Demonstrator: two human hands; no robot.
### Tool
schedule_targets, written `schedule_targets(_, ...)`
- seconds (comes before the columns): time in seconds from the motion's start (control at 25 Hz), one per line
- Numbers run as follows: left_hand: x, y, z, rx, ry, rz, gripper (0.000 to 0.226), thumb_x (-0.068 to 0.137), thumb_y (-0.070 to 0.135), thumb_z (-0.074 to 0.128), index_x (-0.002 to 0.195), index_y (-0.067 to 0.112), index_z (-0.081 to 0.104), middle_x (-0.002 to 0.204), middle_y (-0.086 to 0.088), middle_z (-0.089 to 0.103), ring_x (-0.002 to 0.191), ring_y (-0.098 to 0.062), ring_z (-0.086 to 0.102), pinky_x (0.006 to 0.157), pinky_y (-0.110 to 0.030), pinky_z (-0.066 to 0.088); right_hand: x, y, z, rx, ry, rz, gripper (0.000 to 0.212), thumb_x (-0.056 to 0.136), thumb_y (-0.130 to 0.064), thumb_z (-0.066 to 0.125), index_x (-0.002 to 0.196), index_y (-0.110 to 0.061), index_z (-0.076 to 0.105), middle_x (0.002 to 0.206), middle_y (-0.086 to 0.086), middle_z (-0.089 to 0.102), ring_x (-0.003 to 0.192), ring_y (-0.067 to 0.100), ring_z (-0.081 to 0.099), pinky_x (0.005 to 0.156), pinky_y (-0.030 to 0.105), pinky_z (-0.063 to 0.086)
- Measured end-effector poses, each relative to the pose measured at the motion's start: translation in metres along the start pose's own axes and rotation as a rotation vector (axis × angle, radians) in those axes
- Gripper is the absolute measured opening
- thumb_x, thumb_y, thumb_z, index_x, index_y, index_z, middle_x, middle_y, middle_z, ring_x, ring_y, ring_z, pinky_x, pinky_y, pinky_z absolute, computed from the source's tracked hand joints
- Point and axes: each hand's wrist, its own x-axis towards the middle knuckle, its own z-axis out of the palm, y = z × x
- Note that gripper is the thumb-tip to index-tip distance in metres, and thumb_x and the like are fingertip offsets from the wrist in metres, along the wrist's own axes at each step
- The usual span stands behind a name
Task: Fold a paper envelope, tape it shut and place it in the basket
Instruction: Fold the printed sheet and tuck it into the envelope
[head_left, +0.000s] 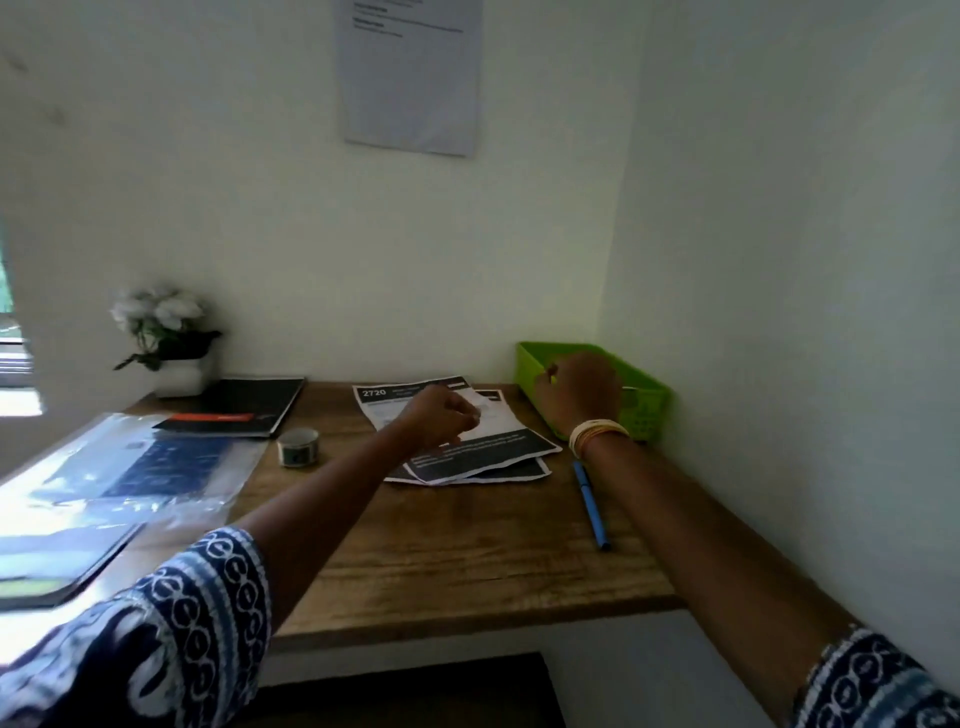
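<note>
My right hand (579, 392) hangs over the green plastic basket (647, 410) in the table's back right corner. Only the back of the hand shows; its fingers dip out of sight toward the basket, whose inside it hides. My left hand (441, 418) hovers with curled fingers just above the printed black-and-white paper sheets (488, 452) at the back middle of the table. I see nothing held in it. A roll of tape (297, 447) stands left of the sheets. I cannot make out a folded envelope anywhere.
A blue pen (591, 506) lies right of the sheets on the wooden table (467, 561). A black notebook (239, 410) and a potted white flower (166, 338) stand at the back left. A plastic-covered sheet (130, 473) lies along the left. Walls close the back and right.
</note>
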Motion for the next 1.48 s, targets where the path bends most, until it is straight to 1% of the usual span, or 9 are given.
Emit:
schedule_targets(0.12, -0.031, -0.035, -0.024, 0.174, 0.111, -0.002, 0.023, 0.086, 0.010, 0.063, 0.108, 0.010, 0.070, 0.108, -0.010, 0.070, 0.097, -0.019, 0.066, 0.079, -0.025, 0.049, -0.042, -0.049, 0.019, 0.260, -0.189, -0.127, 0.022, 0.080, -0.026, 0.057, 0.080, -0.008, 0.071, 0.088, 0.016, 0.070, 0.087, 0.034, 0.064, 0.073, 0.034, 0.049)
schedule_targets(0.32, -0.068, -0.081, -0.048, 0.323, 0.153, 0.045, 0.023, 0.087, 0.011, 0.059, 0.108, 0.012, 0.070, 0.114, -0.008, 0.067, 0.102, -0.020, 0.062, 0.088, -0.030, 0.049, -0.079, -0.092, 0.062, 0.274, -0.604, -0.106, 0.044, 0.078, -0.050, 0.064, 0.100, -0.011, 0.064, 0.110, 0.015, 0.066, 0.099, 0.029, 0.060, 0.076, 0.031, 0.044)
schedule_targets(0.52, -0.071, -0.092, -0.050, 0.433, 0.016, 0.073, 0.030, 0.092, 0.021, 0.054, 0.121, 0.021, 0.062, 0.120, -0.003, 0.064, 0.107, -0.016, 0.059, 0.092, -0.032, 0.049, -0.073, -0.101, 0.063, 0.203, -0.629, -0.086, 0.080, 0.067, -0.068, 0.066, 0.117, -0.006, 0.057, 0.119, 0.018, 0.062, 0.104, 0.033, 0.059, 0.076, 0.032, 0.042)
schedule_targets(0.68, -0.067, -0.098, -0.048, 0.403, 0.015, 0.052, 0.034, 0.093, 0.019, 0.051, 0.126, 0.022, 0.058, 0.126, -0.002, 0.062, 0.114, -0.016, 0.056, 0.100, -0.036, 0.046, -0.071, -0.105, 0.061, 0.098, -0.584, -0.154, 0.056, 0.071, -0.045, 0.069, 0.112, -0.008, 0.057, 0.112, 0.015, 0.064, 0.098, 0.031, 0.061, 0.071, 0.030, 0.045)
schedule_targets(0.8, -0.066, -0.104, -0.052, 0.365, 0.047, 0.072, 0.034, 0.093, 0.017, 0.051, 0.126, 0.020, 0.059, 0.129, -0.002, 0.060, 0.119, -0.016, 0.053, 0.102, -0.031, 0.042, -0.075, -0.104, 0.063, 0.060, -0.499, -0.138, 0.032, 0.086, -0.023, 0.058, 0.113, -0.006, 0.058, 0.116, 0.018, 0.062, 0.104, 0.033, 0.060, 0.081, 0.035, 0.049)
schedule_targets(1.0, -0.065, -0.106, -0.055, 0.288, 0.145, 0.061, 0.028, 0.095, 0.018, 0.050, 0.120, 0.016, 0.062, 0.121, -0.005, 0.063, 0.104, -0.014, 0.057, 0.085, -0.020, 0.040, -0.075, -0.088, 0.050, 0.340, -0.274, -0.203, 0.030, 0.092, -0.009, 0.048, 0.119, -0.008, 0.063, 0.116, 0.016, 0.066, 0.107, 0.032, 0.060, 0.085, 0.032, 0.048)
schedule_targets(1.12, -0.069, -0.104, -0.065, -0.033, 0.281, -0.107, 0.022, 0.098, 0.021, 0.043, 0.099, 0.017, 0.064, 0.106, -0.008, 0.066, 0.082, -0.013, 0.057, 0.068, -0.024, 0.044, -0.079, -0.071, 0.039, 0.614, -0.201, -0.272, 0.032, 0.088, 0.005, 0.049, 0.112, -0.004, 0.068, 0.113, 0.013, 0.069, 0.106, 0.026, 0.062, 0.091, 0.025, 0.045)
schedule_targets(1.28, -0.079, -0.103, -0.079, -1.082, 0.217, -0.307, 0.032, 0.099, 0.034, 0.036, 0.113, 0.013, 0.055, 0.116, -0.018, 0.062, 0.105, -0.031, 0.060, 0.095, -0.045, 0.047, -0.081, -0.044, 0.023, 0.808, -0.222, -0.295, 0.043, 0.073, 0.019, 0.047, 0.077, -0.014, 0.074, 0.085, -0.005, 0.067, 0.086, 0.009, 0.061, 0.087, 0.024, 0.050)
schedule_targets(1.48, -0.085, -0.108, -0.086, -1.284, 0.193, -0.347, 0.060, 0.090, 0.064, 0.033, 0.110, 0.013, 0.058, 0.099, -0.021, 0.066, 0.090, -0.036, 0.066, 0.065, -0.043, 0.053, -0.082, -0.015, 0.012, 0.706, -0.422, -0.300, 0.047, 0.064, 0.021, 0.046, 0.061, -0.020, 0.070, 0.074, -0.005, 0.067, 0.077, 0.007, 0.063, 0.081, 0.029, 0.051)
